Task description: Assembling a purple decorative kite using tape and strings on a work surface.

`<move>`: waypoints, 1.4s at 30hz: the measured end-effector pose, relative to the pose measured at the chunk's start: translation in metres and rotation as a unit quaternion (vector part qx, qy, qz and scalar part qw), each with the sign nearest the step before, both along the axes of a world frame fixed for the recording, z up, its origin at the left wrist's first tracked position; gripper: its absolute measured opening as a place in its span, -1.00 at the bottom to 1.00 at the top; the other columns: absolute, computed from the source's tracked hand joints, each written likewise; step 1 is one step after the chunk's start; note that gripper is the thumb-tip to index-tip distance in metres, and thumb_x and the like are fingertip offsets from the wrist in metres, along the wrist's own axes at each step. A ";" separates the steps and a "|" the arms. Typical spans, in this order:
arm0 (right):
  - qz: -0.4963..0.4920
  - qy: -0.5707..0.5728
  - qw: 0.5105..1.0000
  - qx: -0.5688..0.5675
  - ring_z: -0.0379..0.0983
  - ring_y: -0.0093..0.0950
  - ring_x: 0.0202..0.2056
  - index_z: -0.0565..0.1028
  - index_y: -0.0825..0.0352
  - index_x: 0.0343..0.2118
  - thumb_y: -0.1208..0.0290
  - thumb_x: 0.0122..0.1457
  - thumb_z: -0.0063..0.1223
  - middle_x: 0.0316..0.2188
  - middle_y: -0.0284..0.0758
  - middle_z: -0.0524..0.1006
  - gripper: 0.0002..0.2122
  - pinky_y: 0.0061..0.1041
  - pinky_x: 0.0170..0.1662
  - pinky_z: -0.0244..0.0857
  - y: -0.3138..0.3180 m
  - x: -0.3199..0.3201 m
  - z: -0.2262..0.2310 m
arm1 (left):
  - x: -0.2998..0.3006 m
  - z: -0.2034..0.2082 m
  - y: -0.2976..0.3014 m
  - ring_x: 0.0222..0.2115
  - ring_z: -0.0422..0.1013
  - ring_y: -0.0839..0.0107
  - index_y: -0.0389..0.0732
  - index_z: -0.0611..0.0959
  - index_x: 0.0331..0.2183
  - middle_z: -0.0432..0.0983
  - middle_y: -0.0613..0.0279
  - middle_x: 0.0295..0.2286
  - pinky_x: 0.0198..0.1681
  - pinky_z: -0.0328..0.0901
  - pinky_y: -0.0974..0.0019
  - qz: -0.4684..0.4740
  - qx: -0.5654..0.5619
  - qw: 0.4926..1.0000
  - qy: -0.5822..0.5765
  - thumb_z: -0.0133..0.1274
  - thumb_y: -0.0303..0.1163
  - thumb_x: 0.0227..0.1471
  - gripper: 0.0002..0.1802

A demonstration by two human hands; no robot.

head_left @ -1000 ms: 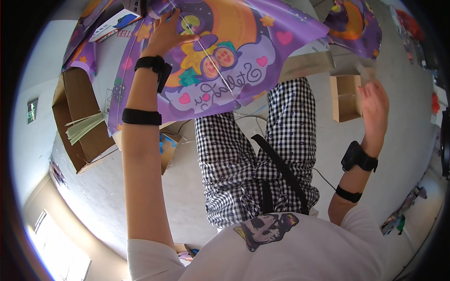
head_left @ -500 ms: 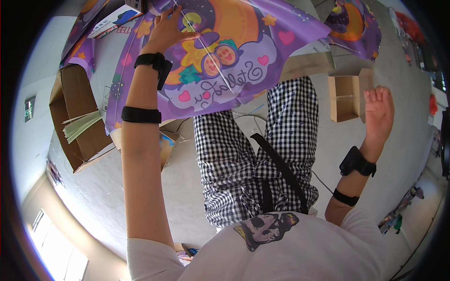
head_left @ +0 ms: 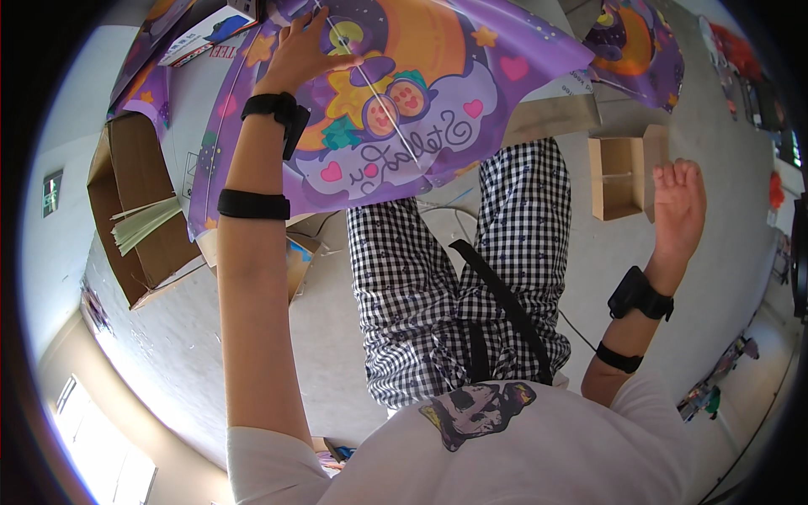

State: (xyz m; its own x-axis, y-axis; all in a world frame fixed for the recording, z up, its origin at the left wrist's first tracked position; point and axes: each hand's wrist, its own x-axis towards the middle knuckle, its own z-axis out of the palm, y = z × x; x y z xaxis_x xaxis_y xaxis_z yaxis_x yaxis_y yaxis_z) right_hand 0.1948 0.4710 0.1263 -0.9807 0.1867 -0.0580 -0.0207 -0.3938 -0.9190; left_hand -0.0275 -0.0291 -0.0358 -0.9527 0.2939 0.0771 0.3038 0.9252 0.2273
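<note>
A purple sheet (head_left: 505, 38) with a printed orange moon, stars and hearts lies spread in front of my knees. My left hand (head_left: 307, 55) rests on its upper left part, fingers apart, the thumb reaching a thin white rod (head_left: 383, 101) that runs diagonally across the print. My right hand (head_left: 680, 202) is raised at the right, away from the sheet. Its fingers are together and curled toward the palm; whether anything thin is in them I cannot make out. Behind it stands a small open cardboard box (head_left: 619, 189).
At the left, a tall open carton (head_left: 126, 181) holds a bundle of pale thin strips (head_left: 147, 225). A white printed box (head_left: 210, 32) sits at the upper left. Another purple printed piece (head_left: 635, 50) hangs at the upper right. A cardboard piece (head_left: 300, 265) lies beside my left knee.
</note>
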 end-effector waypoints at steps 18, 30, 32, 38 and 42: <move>-0.062 0.102 0.992 -0.031 0.09 -0.53 -0.35 0.30 0.29 -0.37 0.46 0.30 -0.15 -0.44 -0.43 0.15 -0.91 -0.44 -0.11 0.04 -0.003 0.017 0.036 | -0.008 0.022 0.012 0.13 0.17 -0.16 -0.19 0.14 0.26 0.28 -0.23 0.08 0.14 0.15 -0.04 0.061 0.092 0.994 -0.006 -0.03 0.27 0.05 -0.03; -0.024 0.196 0.979 -0.055 0.09 -0.57 -0.39 0.28 0.23 -0.41 0.48 0.25 -0.07 -0.48 -0.45 0.14 -0.89 -0.46 -0.16 0.00 -0.003 0.041 0.096 | -0.013 0.018 0.004 0.01 0.32 -0.18 -0.23 0.15 0.25 0.33 -0.34 0.00 0.05 0.25 0.01 0.042 0.225 0.974 0.005 0.03 0.20 0.05 -0.05; -0.019 0.204 0.978 -0.045 0.09 -0.57 -0.40 0.27 0.22 -0.42 0.47 0.25 -0.07 -0.48 -0.46 0.13 -0.87 -0.47 -0.17 0.00 -0.008 0.045 0.102 | -0.010 0.021 0.003 0.01 0.30 -0.18 -0.27 0.19 0.23 0.34 -0.34 -0.02 0.05 0.25 0.02 0.095 0.244 0.965 -0.036 0.07 0.16 0.05 -0.06; -0.008 0.209 0.978 -0.023 0.07 -0.57 -0.41 0.23 0.19 -0.43 0.46 0.25 -0.07 -0.49 -0.46 0.12 -0.85 -0.49 -0.20 -0.02 -0.016 0.053 0.112 | -0.009 0.024 0.002 -0.01 0.31 -0.18 -0.30 0.24 0.19 0.31 -0.34 -0.01 0.03 0.26 0.02 0.125 0.192 0.973 0.000 0.09 0.13 0.04 -0.10; -0.009 0.200 0.980 0.002 0.07 -0.58 -0.41 0.22 0.19 -0.42 0.41 0.23 -0.02 -0.49 -0.47 0.12 -0.83 -0.48 -0.20 -0.01 -0.023 0.058 0.120 | 0.004 0.041 0.000 -0.03 0.32 -0.18 -0.31 0.33 0.14 0.36 -0.32 -0.05 0.01 0.27 0.00 0.113 0.219 0.968 0.055 0.14 0.08 0.02 -0.16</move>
